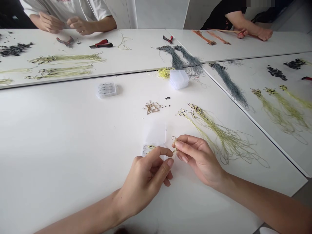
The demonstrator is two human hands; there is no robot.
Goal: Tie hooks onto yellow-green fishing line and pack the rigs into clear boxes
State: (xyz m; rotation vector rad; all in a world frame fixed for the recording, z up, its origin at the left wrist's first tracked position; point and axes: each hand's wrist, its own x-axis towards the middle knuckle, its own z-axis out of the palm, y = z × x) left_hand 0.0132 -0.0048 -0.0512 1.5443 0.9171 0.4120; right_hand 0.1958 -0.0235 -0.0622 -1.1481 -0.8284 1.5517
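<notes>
**Fishing hook (173,140) pinched in our right hand (200,159)**

Our right thumb and forefinger (179,145) clench the yellow-green snell (174,150), with the hook standing just above the fingertips. Our left hand (143,185) comes in beside it, fingers nearly touching the snell; whether they grip it we cannot tell. Beneath lies a clear plastic box (153,136) holding rigged hooks, with a bundle of yellow-green hook rigs (219,136) to the right.

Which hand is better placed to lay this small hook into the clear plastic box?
Probably the left hand: it lies over the near edge of the clear plastic box, while the right hand pinches the hook from farther away.
</notes>
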